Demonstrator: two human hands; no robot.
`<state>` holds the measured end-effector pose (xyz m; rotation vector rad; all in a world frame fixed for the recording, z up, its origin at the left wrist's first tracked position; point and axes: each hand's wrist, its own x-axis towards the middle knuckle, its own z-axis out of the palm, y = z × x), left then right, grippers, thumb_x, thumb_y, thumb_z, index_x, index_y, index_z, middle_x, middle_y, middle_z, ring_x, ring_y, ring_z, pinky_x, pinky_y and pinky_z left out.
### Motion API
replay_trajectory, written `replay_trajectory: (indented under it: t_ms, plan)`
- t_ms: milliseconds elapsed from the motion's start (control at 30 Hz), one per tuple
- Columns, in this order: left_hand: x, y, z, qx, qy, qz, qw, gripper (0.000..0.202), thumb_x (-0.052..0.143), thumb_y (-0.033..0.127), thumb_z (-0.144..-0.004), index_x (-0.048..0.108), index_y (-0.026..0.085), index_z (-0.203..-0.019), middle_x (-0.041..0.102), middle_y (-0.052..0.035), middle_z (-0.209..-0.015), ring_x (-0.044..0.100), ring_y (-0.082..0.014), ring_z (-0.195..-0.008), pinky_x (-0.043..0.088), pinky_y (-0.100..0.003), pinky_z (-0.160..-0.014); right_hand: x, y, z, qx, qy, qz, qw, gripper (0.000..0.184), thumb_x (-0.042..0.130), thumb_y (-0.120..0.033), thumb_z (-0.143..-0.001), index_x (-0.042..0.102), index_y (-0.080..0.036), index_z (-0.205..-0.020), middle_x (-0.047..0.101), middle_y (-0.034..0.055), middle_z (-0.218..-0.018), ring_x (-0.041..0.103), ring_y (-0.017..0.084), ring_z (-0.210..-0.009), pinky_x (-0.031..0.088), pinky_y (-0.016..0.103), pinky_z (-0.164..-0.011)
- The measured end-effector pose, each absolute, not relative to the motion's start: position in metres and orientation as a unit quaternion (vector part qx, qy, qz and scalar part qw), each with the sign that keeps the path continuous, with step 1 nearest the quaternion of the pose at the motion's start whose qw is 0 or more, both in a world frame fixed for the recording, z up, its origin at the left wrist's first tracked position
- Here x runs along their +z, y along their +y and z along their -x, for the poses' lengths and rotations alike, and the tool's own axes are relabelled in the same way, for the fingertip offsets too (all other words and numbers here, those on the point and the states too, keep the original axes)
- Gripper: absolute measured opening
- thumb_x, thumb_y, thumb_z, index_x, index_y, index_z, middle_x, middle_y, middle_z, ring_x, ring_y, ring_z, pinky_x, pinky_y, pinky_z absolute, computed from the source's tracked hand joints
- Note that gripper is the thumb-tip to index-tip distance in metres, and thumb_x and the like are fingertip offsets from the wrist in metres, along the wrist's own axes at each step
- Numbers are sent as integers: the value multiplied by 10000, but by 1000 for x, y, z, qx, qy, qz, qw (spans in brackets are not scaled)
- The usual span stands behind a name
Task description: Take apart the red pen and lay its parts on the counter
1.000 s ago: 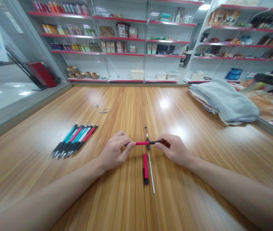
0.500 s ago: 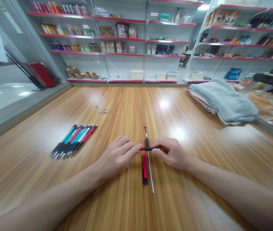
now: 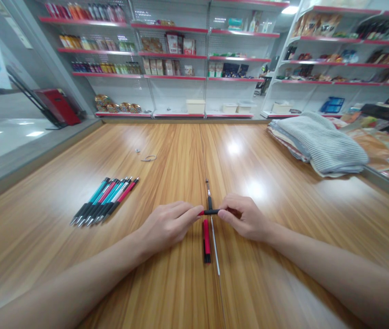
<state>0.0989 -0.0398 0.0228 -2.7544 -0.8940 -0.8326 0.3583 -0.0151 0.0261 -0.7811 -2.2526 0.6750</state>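
The fingers point(image 3: 190, 214) of the left hand point(image 3: 167, 226) are pinched together on the red end of a slim pen barrel point(image 3: 209, 212), and the right hand point(image 3: 244, 217) closes its own thumb and forefinger on the black end, so the piece hangs crosswise between the two hands just below the middle of the frame, a little above the table point(image 3: 283, 192). Holding it by both tips like that keeps the short tube level and lets each hand bear on its own half; only a small stretch of red shows beside the black grip section.

Directly beneath it, running away from the viewer, lie a second red-and-black barrel piece point(image 3: 207, 241) and, just to its right, a thin white refill point(image 3: 215, 249) with a dark metal tip, both straight along the seam in the wood. They look like smooth hard plastic, round in section.

At left centre, a tidy fan of whole pens point(image 3: 105, 201) rests side by side, teal and red bodies with black rubbery grips and bright metal points, all aimed the same way. Further back sits a small wire ring point(image 3: 149, 158). The table is glossy wood-grain laminate, throwing back the ceiling lights. At the right edge lies a folded stack of ribbed grey cloth point(image 3: 321, 144), soft and slumped.
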Motion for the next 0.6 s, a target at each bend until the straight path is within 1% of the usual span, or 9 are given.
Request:
replay_trajectory:
  t_ms: [100, 267, 467, 600]
  plan:
    - [24, -40, -100, -280, -310, 906, 70, 229, 568, 203, -897, 584, 181, -1125, 658, -18, -832, 611, -125, -716, 465, -240, -625, 25, -15, -358, 248, -865, 299, 318, 242, 533, -268, -925, 586, -153, -718, 500, -4, -632, 461, 112, -625, 345, 257, -603]
    - [26, -38, -101, -281, -320, 902, 78, 152, 573, 253, -897, 621, 188, -1026, 646, -1, -770, 601, -118, -647, 427, -244, -567, 27, -15, -357, 251, -863, 291, 330, 188, 572, -267, -902, 596, -150, -756, 516, 0, -661, 467, 112, -636, 350, 252, -606]
    - [28, -39, -101, -274, -323, 902, 79, 138, 569, 263, -899, 626, 185, -998, 643, 2, -759, 603, -118, -646, 423, -246, -569, 27, -15, -357, 246, -870, 288, 317, 268, 503, -255, -939, 570, -150, -702, 485, -4, -635, 453, 110, -624, 338, 256, -600]
    - [30, -40, -102, -273, -320, 903, 85, 139, 561, 267, -903, 627, 186, -995, 642, 3, -748, 602, -116, -638, 417, -242, -563, 28, -16, -357, 256, -865, 276, 332, 161, 560, -246, -907, 599, -148, -784, 515, 1, -677, 472, 108, -642, 350, 247, -603]
